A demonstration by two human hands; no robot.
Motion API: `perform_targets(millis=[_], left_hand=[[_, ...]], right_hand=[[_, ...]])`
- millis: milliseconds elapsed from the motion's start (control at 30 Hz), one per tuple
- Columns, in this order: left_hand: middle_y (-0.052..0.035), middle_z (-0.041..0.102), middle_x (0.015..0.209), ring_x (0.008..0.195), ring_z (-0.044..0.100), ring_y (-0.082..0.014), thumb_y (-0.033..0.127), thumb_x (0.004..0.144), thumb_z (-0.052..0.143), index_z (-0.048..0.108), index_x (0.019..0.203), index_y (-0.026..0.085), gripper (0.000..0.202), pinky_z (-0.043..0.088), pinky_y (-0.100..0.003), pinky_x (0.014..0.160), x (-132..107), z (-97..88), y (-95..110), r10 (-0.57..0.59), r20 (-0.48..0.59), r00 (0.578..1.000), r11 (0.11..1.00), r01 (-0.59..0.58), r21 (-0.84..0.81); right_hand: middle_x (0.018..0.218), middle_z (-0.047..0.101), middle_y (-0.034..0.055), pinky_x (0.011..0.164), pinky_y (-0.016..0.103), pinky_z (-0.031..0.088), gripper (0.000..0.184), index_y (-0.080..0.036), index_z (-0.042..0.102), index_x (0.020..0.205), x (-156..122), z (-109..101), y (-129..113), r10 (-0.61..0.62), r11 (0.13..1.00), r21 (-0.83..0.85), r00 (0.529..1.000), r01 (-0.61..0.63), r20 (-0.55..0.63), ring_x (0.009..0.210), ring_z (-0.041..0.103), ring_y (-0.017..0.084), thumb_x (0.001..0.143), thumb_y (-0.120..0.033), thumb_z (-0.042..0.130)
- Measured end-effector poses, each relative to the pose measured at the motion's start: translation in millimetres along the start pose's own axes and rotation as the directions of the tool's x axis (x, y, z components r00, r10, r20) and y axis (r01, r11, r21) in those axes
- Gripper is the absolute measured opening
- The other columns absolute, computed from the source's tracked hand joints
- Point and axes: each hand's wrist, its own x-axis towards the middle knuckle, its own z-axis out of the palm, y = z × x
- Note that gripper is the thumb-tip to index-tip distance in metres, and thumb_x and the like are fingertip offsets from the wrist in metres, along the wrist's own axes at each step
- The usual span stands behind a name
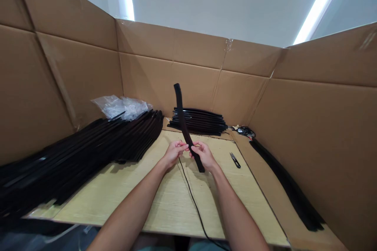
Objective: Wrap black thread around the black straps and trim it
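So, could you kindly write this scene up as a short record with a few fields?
Left hand: holds the curved black strip
Right hand: holds the same strip, lower down
Nearest tool: thread snips, on the wooden tabletop
Other strips: a stack of black strips ahead, a larger pile of black strips to the left
Also present: clear plastic bag, black cable, cardboard walls

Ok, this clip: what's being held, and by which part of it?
A black curved strip, material unclear, is held in both hands, toward its lower end. The left hand and right hand meet on it just above that end, with the longer part rising upward.
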Motion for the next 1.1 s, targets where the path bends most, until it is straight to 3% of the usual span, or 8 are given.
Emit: perform_targets(millis=[100,267,400,533,733,867,1100], left_hand=[[0.0029,0.057,0.051,0.038,0.028,-0.0021,0.032,0.048,0.086,0.060,0.060,0.014,0.035,0.016,-0.020,0.041,2,-2.2,-1,0.009,-0.018,1.000,1.000,-0.009,0.011],[-0.0004,0.061,0.057,0.042,0.034,-0.0037,0.026,0.043,0.088,0.068,0.067,0.010,0.035,0.018,-0.022,0.043,4,-2.9,-1,0.008,0.021,1.000,0.999,-0.009,0.034],[0.0016,0.055,0.051,0.041,0.035,-0.0043,0.031,0.047,0.086,0.064,0.062,0.011,0.033,0.019,-0.021,0.043,4,-1.9,-4,-0.002,0.045,0.999,0.999,0.000,0.042],[0.0035,0.050,0.047,0.040,0.034,-0.0045,0.034,0.048,0.087,0.060,0.056,0.012,0.036,0.020,-0.021,0.042,1,0.1,-4,-0.003,0.043,0.999,0.999,0.001,0.043],[0.0066,0.044,0.044,0.039,0.027,-0.0026,0.040,0.048,0.087,0.063,0.064,0.012,0.041,0.013,-0.021,0.041,-3,5.2,1,-0.007,0.035,0.999,0.999,0.006,0.044],[0.0070,0.045,0.045,0.037,0.022,-0.0015,0.041,0.048,0.088,0.065,0.069,0.011,0.043,0.008,-0.021,0.040,-6,11.2,4,-0.034,0.041,0.999,0.998,0.032,0.044],[0.0018,0.056,0.051,0.039,0.028,-0.0020,0.041,0.046,0.087,0.065,0.066,0.011,0.043,0.008,-0.021,0.040,-7,16.4,6,-0.021,0.033,0.999,1.000,0.021,0.019]], right_hand=[[0.074,0.070,0.0004,0.055,0.024,0.047,0.032,-0.019,0.063,0.082,1,0,2,-0.016,1.000,0.014,1.000,0.016,-0.015,0.060,0.062,0.013,0.061,-0.036,0.080],[0.078,0.071,0.0001,0.062,0.027,0.050,0.054,-0.019,0.065,0.098,3,2,6,-0.015,1.000,0.014,1.000,0.016,-0.018,0.064,0.063,0.014,0.048,-0.023,0.086],[0.072,0.068,-0.0011,0.057,0.027,0.051,0.041,-0.017,0.064,0.080,2,3,6,-0.008,1.000,-0.013,1.000,0.008,-0.010,0.058,0.060,0.013,0.047,-0.028,0.087],[0.069,0.066,-0.0034,0.053,0.028,0.053,0.045,-0.020,0.056,0.076,-1,2,4,-0.006,0.999,-0.039,1.000,0.005,-0.022,0.054,0.061,0.013,0.048,-0.037,0.087],[0.050,0.062,-0.0026,0.042,0.023,0.040,0.043,-0.018,0.062,0.084,1,-1,-1,-0.019,0.994,-0.112,0.999,0.014,-0.048,0.040,0.054,0.012,0.067,-0.056,0.072],[0.046,0.060,-0.0008,0.042,0.024,0.036,0.045,-0.016,0.066,0.070,1,-3,-1,-0.048,0.985,-0.169,0.996,0.034,-0.079,0.038,0.048,0.011,0.071,-0.060,0.066],[0.042,0.054,-0.0007,0.043,0.025,0.033,0.049,-0.016,0.065,0.058,0,4,1,-0.105,0.977,-0.198,0.983,0.074,-0.152,0.038,0.044,0.011,0.076,-0.061,0.060]])
